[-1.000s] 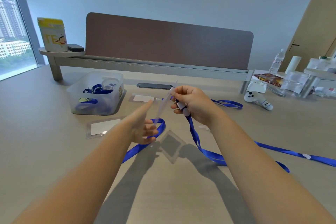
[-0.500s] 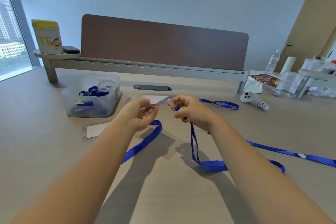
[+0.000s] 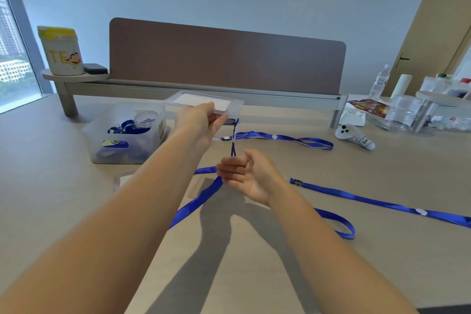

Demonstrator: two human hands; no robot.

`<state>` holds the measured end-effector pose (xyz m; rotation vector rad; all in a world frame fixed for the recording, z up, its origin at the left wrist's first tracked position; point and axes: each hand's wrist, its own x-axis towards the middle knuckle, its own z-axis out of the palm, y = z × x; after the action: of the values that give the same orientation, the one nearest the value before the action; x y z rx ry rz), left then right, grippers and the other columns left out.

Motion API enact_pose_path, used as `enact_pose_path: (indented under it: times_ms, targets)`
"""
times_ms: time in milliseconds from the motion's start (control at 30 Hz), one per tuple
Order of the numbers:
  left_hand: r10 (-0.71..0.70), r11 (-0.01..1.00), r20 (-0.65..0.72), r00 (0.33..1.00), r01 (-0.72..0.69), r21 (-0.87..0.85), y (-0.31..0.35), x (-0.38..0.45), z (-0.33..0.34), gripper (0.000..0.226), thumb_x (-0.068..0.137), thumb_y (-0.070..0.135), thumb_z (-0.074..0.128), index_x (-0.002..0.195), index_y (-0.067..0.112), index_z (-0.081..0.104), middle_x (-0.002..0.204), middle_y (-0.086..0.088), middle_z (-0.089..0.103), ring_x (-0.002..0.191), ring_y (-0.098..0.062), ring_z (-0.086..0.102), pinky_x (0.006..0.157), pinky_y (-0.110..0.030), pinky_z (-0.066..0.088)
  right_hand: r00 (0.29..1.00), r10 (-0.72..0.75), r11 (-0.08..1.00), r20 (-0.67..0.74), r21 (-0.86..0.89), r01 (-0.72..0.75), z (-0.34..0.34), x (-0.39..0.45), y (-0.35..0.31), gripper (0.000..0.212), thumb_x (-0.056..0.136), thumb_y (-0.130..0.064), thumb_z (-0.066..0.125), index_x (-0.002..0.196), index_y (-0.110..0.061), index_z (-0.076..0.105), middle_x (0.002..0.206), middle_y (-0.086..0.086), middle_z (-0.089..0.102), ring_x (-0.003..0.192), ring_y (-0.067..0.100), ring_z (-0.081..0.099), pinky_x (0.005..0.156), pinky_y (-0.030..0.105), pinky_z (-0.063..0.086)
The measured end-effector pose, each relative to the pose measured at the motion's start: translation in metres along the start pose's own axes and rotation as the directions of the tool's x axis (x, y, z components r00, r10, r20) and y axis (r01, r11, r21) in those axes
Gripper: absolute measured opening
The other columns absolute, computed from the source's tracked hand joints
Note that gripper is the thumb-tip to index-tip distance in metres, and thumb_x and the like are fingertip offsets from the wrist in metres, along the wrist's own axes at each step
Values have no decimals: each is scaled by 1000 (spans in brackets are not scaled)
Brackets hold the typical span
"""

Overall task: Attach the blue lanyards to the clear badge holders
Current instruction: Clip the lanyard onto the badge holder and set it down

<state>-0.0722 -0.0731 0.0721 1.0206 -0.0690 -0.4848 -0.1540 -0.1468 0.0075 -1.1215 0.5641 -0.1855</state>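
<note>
A: Holder [image 3: 204, 101] is hanging flat in the air above the bench [image 3: 51, 186], left hand [image 3: 197, 122] pinching its near edge.

B: And the lanyard [image 3: 201, 200]?

A: Right hand [image 3: 244, 173] is curling round it just below, strap running up to the holder's corner and trailing down across the bench.

B: Anything else lying about?

A: Two more blue straps to the right, and a bin [image 3: 122, 132] sitting on the left.

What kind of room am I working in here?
Most likely an office: a shared desk with a brown privacy divider along its back, a tall window looking onto city buildings, and a plastic bin of lanyard supplies.
</note>
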Motion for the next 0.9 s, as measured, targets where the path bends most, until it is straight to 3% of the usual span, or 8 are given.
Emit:
enact_pose_path:
  times_ms: [67,200,267,367,433,567,800,900]
  targets:
    - [-27,999,28,999,28,-31,-1,-1,-2,15,88,6,51,73,6,50,79,-9,56,72,-16,58,51,-16,54,997,-22,962,72,274,2,1,7,3,52,97,-40,22,101,-3,57,94,12,61,89,23,57,90,36,42]
    - [-81,988,59,995,87,-124,0,1,-17,17,90,5,47,74,1,50,77,-10,55,72,-16,56,68,-20,51,990,-137,831,29,548,99,1,19,-2,60,92,-53,26,143,-20,28,124,13,53,111,30,50,97,40,36]
    - [-96,988,26,995,99,-120,-1,6,-28,13,90,6,47,80,-1,52,78,-10,56,73,-16,57,66,-19,52,985,-154,740,-77,652,167,-3,27,-8,57,92,-48,35,140,-18,31,133,14,49,109,30,52,97,39,36]
    - [-96,993,-69,993,92,-68,-6,21,-46,12,89,8,50,78,2,51,78,-8,57,72,-16,60,54,-20,57,942,-172,633,-290,700,331,-17,38,-20,32,93,-35,44,108,-8,50,111,13,58,79,20,57,87,32,42]
    - [-94,995,-118,989,89,-51,-11,33,-55,7,89,8,50,89,2,53,80,-8,58,75,-17,62,51,-21,57,896,-175,596,-409,680,427,-27,41,-30,19,93,-26,46,102,-9,48,90,10,62,69,17,58,78,28,48]
    - [-165,982,-147,975,149,-117,-21,56,-57,23,92,9,43,115,4,45,81,-7,56,87,-19,62,77,-27,54,784,-220,713,-581,452,535,-55,49,-56,20,95,-17,38,76,-12,44,50,2,64,60,14,56,60,24,48]
    - [-70,997,-266,961,75,8,-41,107,-40,35,93,2,37,128,-1,38,102,-13,54,119,-27,51,93,-27,47,640,-229,949,-733,-21,315,-122,91,-94,17,89,-13,33,87,-13,51,67,3,47,51,10,36,44,20,29]
    - [-92,996,-379,921,93,-17,-51,126,-38,33,91,0,42,124,0,43,115,-13,55,112,-27,55,84,-28,53,678,-204,958,-706,-2,287,-144,111,-94,14,92,-8,35,92,-10,48,64,3,45,47,10,36,27,12,29]
